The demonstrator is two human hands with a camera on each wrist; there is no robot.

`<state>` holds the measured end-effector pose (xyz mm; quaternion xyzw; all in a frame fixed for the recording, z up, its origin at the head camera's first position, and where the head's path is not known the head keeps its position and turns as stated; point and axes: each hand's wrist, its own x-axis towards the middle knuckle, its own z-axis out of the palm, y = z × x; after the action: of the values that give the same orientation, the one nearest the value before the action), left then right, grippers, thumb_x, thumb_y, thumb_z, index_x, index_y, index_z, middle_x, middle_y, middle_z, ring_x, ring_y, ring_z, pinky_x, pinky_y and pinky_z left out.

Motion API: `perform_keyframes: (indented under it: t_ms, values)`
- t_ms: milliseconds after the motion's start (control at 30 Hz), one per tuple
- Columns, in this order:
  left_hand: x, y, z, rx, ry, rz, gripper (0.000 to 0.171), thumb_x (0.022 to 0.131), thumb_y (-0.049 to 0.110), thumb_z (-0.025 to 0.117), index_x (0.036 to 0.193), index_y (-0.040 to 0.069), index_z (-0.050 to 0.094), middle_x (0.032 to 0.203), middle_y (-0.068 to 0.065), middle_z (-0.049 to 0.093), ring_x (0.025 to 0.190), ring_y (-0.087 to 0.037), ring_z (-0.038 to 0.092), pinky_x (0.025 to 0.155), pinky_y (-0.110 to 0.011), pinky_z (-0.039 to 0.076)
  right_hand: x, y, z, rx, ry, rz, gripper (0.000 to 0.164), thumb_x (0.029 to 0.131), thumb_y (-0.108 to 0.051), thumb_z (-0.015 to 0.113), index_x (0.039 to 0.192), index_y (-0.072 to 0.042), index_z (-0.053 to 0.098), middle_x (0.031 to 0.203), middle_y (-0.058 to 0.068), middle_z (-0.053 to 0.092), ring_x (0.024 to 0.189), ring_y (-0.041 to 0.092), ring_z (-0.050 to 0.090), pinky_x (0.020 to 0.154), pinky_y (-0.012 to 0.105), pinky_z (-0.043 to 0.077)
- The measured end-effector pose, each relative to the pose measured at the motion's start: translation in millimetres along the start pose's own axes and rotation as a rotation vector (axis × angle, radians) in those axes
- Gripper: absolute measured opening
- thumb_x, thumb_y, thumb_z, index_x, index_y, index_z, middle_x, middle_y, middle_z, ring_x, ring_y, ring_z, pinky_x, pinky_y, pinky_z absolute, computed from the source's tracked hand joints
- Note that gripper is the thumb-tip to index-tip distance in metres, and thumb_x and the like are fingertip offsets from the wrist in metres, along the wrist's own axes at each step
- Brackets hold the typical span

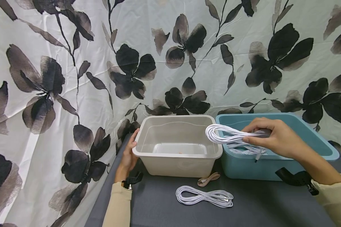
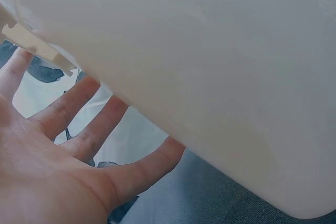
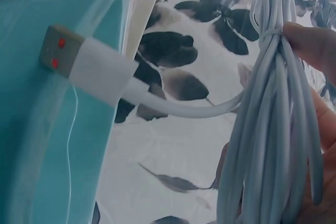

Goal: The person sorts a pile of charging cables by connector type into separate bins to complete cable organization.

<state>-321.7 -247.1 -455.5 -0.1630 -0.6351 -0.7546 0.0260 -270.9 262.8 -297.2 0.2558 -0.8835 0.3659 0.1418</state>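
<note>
My right hand (image 1: 278,137) pinches a coiled white USB cable (image 1: 227,134) between thumb and fingers, over the near left part of the blue bin (image 1: 253,168). More white loops (image 1: 241,146) show just below it. In the right wrist view, the cable's USB plug (image 3: 86,64) sticks out sideways on a short length, overlapping the blue bin wall. My left hand (image 1: 129,157) lies along the left side of the beige bin (image 1: 176,164). Seen from the left wrist, its fingers (image 2: 139,174) are spread and fairly straight, with the tips at the bin's edge.
On the grey table (image 1: 164,205), in front of the bins, lie a bundled white cable (image 1: 204,197) and a small tan cable (image 1: 208,179). The two bins stand side by side, rims close together. A floral curtain (image 1: 159,63) hangs behind and along the left.
</note>
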Motion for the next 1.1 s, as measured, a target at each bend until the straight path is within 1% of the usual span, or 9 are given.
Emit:
perform_keyframes:
  t_ms: [100,200,300,400,633,733,833,967,1100]
  values:
    - [-0.5,-0.5,-0.6,0.001,-0.003,-0.001,0.069,0.098,0.026,0.030,0.166,0.025,0.015,0.170,-0.005,0.017,0.148,-0.042,0.023,0.111,-0.052,0.036,5,5,-5,-0.010,-0.001,0.047,0.022,0.083,-0.012,0.084,0.100,-0.026,0.079,0.098,-0.008,0.072,0.088,0.005,0.062,0.073,0.016,0.049]
    - [-0.5,-0.5,-0.9,-0.001,-0.006,0.002,0.070,0.098,0.026,0.030,0.166,0.023,0.014,0.170,-0.006,0.017,0.148,-0.041,0.023,0.111,-0.054,0.034,9,8,-11,-0.016,-0.001,0.085,0.020,0.084,-0.015,0.084,0.101,-0.024,0.079,0.099,-0.008,0.071,0.088,0.006,0.061,0.071,0.017,0.049]
    - [-0.3,-0.2,-0.9,-0.005,-0.009,0.006,0.071,0.098,0.025,0.030,0.166,0.019,0.011,0.170,-0.007,0.017,0.148,-0.041,0.023,0.111,-0.054,0.035,13,11,-17,-0.023,0.006,0.097,0.020,0.083,-0.016,0.084,0.102,-0.023,0.079,0.098,-0.007,0.070,0.088,0.007,0.060,0.072,0.016,0.049]
    - [-0.1,-0.1,-0.8,-0.004,-0.011,0.007,0.071,0.099,0.024,0.030,0.166,0.018,0.010,0.171,-0.007,0.016,0.148,-0.040,0.024,0.112,-0.053,0.035,17,12,-21,-0.033,0.018,0.098,0.020,0.084,-0.016,0.084,0.102,-0.022,0.080,0.097,-0.007,0.069,0.088,0.007,0.059,0.073,0.014,0.048]
    - [0.5,-0.3,-1.2,0.000,-0.020,0.011,0.068,0.099,0.025,0.030,0.166,0.022,0.014,0.171,-0.007,0.015,0.149,-0.037,0.023,0.113,-0.052,0.034,25,17,-27,-0.068,0.019,0.122,0.021,0.083,-0.021,0.085,0.103,-0.019,0.080,0.096,-0.004,0.066,0.084,0.011,0.056,0.069,0.017,0.048]
    - [0.6,-0.2,-1.4,0.002,-0.019,0.011,0.069,0.099,0.025,0.030,0.166,0.023,0.015,0.171,-0.007,0.015,0.149,-0.036,0.023,0.113,-0.052,0.034,29,21,-27,-0.084,0.007,0.135,0.021,0.082,-0.023,0.086,0.102,-0.018,0.080,0.095,-0.001,0.066,0.082,0.013,0.056,0.067,0.020,0.048]
    - [0.5,1.0,-0.8,-0.002,-0.013,0.009,0.069,0.098,0.026,0.030,0.166,0.023,0.015,0.170,-0.007,0.017,0.148,-0.039,0.024,0.113,-0.053,0.034,34,26,-26,-0.098,-0.011,0.146,0.022,0.083,-0.025,0.086,0.102,-0.017,0.080,0.096,0.003,0.068,0.081,0.013,0.056,0.066,0.022,0.048]
    - [-0.3,2.8,-0.1,-0.008,-0.009,0.005,0.070,0.098,0.026,0.031,0.166,0.022,0.013,0.170,-0.007,0.018,0.148,-0.041,0.023,0.111,-0.052,0.036,42,33,-27,-0.102,-0.048,0.173,0.024,0.085,-0.029,0.084,0.104,-0.016,0.080,0.103,0.007,0.071,0.083,0.012,0.059,0.067,0.022,0.050]
    - [-0.9,3.4,-0.2,-0.016,-0.012,0.002,0.071,0.098,0.026,0.031,0.166,0.020,0.011,0.170,-0.007,0.017,0.148,-0.039,0.023,0.111,-0.050,0.036,49,42,-29,-0.108,-0.074,0.204,0.029,0.086,-0.033,0.082,0.108,-0.014,0.079,0.109,0.009,0.071,0.086,0.012,0.058,0.068,0.023,0.050]
